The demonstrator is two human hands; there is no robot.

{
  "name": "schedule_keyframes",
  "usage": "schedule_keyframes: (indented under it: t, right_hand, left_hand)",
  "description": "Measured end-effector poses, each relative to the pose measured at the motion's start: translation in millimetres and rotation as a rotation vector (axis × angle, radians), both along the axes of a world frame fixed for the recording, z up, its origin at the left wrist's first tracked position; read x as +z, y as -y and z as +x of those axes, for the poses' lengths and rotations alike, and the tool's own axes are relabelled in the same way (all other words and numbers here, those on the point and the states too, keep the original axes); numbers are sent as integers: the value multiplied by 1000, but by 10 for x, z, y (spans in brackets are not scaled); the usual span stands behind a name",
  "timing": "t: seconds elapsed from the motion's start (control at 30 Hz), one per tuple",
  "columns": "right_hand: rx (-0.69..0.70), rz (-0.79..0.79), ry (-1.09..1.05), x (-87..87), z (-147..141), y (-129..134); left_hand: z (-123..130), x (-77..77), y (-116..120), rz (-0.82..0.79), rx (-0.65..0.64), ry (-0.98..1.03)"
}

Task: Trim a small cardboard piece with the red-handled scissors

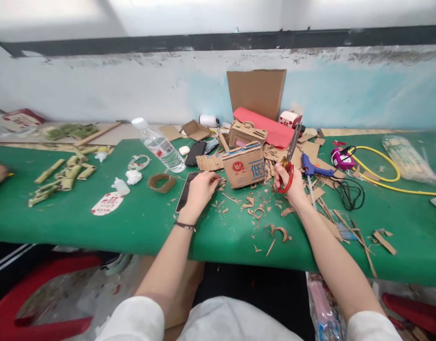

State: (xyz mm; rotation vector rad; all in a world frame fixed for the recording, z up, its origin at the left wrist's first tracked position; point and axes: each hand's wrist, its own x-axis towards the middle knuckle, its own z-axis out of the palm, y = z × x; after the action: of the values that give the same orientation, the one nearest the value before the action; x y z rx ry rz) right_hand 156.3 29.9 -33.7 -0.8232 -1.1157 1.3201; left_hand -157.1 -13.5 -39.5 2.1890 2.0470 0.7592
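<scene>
Sleeves (137,319) foremost; cardboard box (243,166) stands between right grip (291,185) — clasping scissors (293,144) — and left grip (202,189), hold unclear.

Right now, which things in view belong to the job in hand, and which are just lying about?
Likely in the job:
- red-handled scissors, held in the right hand
- printed cardboard box, between the hands
- possibly the blue glue gun, not held

Probably just lying about:
- water bottle
- phone by the left hand
- green stem pieces
- bag of sticks
</scene>
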Motion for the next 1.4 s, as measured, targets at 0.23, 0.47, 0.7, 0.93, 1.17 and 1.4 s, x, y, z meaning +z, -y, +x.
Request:
schedule_keyframes:
  t: [0.23, 0.47, 0.7, 0.93, 1.17, 1.4]
  right_hand:
    - [-27, 0, 35, 9, 38, -27]
    - [-278, 109, 56, -23, 166, -118]
    - [-522, 129, 139, -90, 349, -268]
    - [-520, 28, 400, -230, 494, -378]
    - [-394, 0, 542, -198, 476, -313]
    - [-369, 6, 834, -214, 269, -241]
  left_hand:
    - [-42, -18, 75, 135, 33, 82]
    - [119, 46, 322, 248, 61, 308]
    - [884, -81, 571, 338, -330, 205]
    - [1191, -309, 587, 224, -553, 34]
    - [1199, -327, 543, 145, -479, 5]
    - [1124, -357, 515, 135, -400, 273]
